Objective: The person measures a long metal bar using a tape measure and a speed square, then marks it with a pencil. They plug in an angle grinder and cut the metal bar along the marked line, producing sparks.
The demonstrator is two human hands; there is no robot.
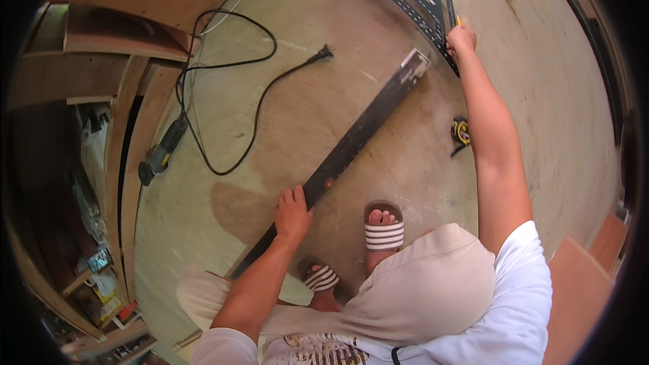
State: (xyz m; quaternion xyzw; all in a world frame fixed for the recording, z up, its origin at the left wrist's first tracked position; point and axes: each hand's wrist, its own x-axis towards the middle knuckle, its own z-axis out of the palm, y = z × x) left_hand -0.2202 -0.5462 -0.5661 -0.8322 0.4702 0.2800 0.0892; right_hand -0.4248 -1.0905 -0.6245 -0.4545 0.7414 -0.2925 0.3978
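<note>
A long dark flat metal bar (pixel 365 125) lies slantwise on the floor, its far end pale and scuffed. My left hand (pixel 293 215) is closed over its near part, fingertips along the bar's upper edge. At the far right, my right hand (pixel 462 42) grips the lower corner area of a large black triangle square (pixel 433 3) with white markings. A yellow pencil (pixel 459 21) sticks up from that same hand. The square stands just beyond the bar's far end. Close to my right forearm lies a black and yellow tape measure (pixel 461 130).
An angle grinder (pixel 162 152) rests on the left, its black cord (pixel 259 122) looping across the floor to a plug (pixel 324 53). Wooden shelving (pixel 122 155) lines the left side. Reddish boards (pixel 578 297) lie at lower right. My sandalled feet (pixel 384 230) stand beside the bar.
</note>
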